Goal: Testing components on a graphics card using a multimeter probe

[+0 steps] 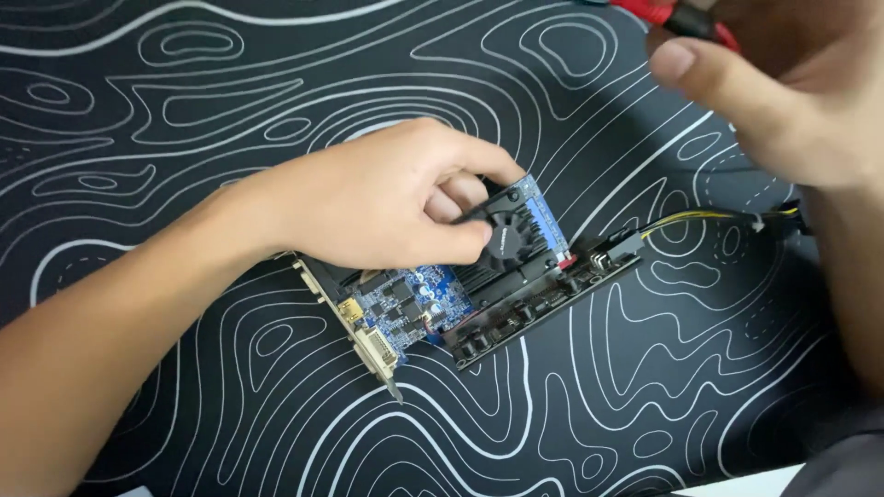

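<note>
1. The left hand [387,198] pinches the small black fan [505,241], thumb and fingers closed on it, atop the blue circuit card [414,299].
2. The card lies beneath that hand on the patterned surface [184,92].
3. The right hand [783,92], raised well apart, grips a red-handled tool [677,17]; tip unseen.
4. Judged step: fan removal. Steady the card first.

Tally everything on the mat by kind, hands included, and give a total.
Hands: 2, left hand on the card's fan, right hand raised with a red-handled tool
Blue circuit cards: 1
Black slotted boards: 1
Yellow-and-black wire bundles: 1
Red-handled tools: 1
Patterned mats: 1
Total: 7
</note>
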